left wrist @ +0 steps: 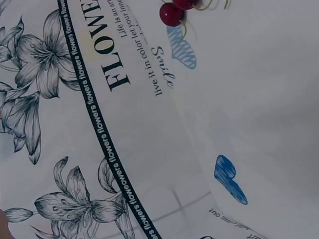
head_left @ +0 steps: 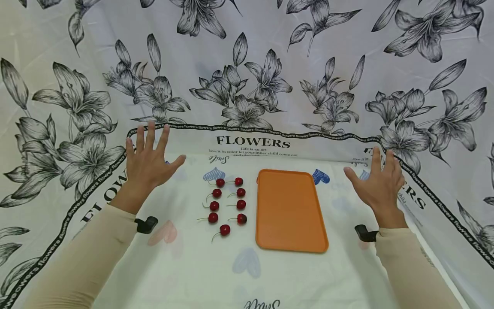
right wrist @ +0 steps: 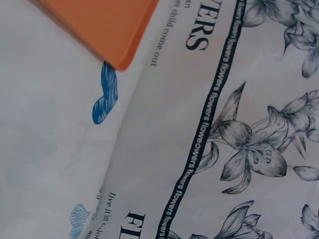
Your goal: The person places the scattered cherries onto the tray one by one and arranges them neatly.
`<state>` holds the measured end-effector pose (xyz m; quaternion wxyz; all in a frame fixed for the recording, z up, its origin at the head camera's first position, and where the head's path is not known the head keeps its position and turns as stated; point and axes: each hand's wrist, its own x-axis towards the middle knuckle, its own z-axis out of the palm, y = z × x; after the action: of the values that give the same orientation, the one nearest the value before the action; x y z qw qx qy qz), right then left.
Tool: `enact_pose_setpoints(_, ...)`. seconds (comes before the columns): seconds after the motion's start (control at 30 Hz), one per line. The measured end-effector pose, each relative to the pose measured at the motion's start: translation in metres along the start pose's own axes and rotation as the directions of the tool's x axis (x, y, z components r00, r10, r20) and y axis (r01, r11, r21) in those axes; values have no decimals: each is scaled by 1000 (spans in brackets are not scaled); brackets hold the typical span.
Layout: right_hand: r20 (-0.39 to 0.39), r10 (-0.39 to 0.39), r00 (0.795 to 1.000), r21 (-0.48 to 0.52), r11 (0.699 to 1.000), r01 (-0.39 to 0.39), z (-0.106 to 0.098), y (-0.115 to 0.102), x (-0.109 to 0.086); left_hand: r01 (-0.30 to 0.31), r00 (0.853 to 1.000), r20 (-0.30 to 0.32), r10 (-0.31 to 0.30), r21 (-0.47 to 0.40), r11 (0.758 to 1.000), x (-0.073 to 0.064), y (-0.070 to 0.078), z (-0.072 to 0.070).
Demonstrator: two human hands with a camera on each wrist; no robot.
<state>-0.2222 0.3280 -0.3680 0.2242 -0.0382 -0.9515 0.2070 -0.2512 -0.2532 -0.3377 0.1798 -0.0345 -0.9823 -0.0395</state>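
Several dark red cherries (head_left: 214, 206) with thin stems lie on the white cloth in two rough columns. To their right is a flat orange tray (head_left: 291, 210) with rounded corners. My left hand (head_left: 148, 165) is held out to the left of the cherries, fingers spread, holding nothing. On the far side of the tray, my right hand (head_left: 380, 186) is likewise raised with fingers extended and nothing in it. In the left wrist view a cherry (left wrist: 172, 15) shows at the top edge. The right wrist view catches a corner of the tray (right wrist: 109, 35).
The white cloth (head_left: 185, 274) carries printed hearts and lettering. Behind and beside it hangs a flower-printed fabric (head_left: 254, 25) with a black lettered border. A small black device (head_left: 146, 225) sits at the left wrist, and another black device (head_left: 365, 234) at the right.
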Motion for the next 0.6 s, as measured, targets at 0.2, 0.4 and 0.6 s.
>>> enact_pose_setpoints(0.2, -112, -107, 988, 126, 985, 121, 2, -9, -12, -41, 996, -77, 36, -59, 997, -15, 8, -3)
enact_pose_setpoints(0.4, -164, -160, 973, 180, 965, 189, 5, -12, -18, -68, 991, -117, 59, -73, 995, -27, 13, -1)
enact_pose_setpoints(0.6, -166, -173, 971, 208, 956, 206, 11, -12, -25, -68, 989, -135, 59, -69, 995, -34, 14, -4)
